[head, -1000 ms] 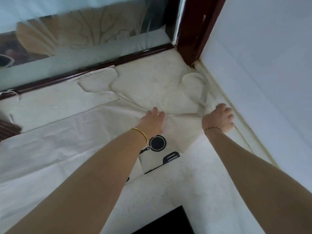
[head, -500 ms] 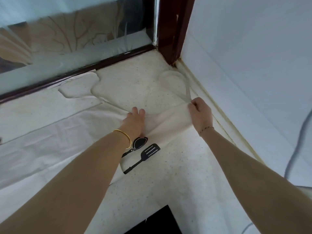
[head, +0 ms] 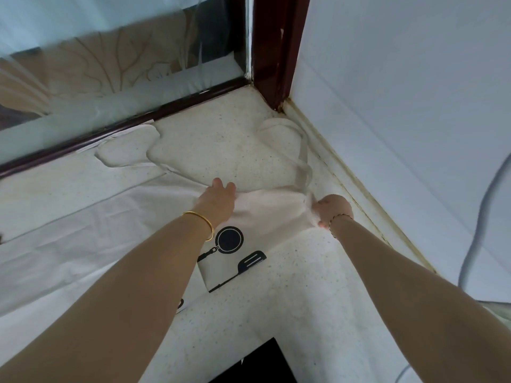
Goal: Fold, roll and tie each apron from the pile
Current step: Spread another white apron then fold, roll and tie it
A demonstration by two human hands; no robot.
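Speckled floor meets white wall, wooden doorframe.

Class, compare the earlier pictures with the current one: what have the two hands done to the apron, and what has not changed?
The right hand, earlier resting beside the apron, has gripped its top corner. The left hand still presses the top edge. The neck strap still lies looped on the floor.

Soft even daylight, wide-angle bending, slight blur.
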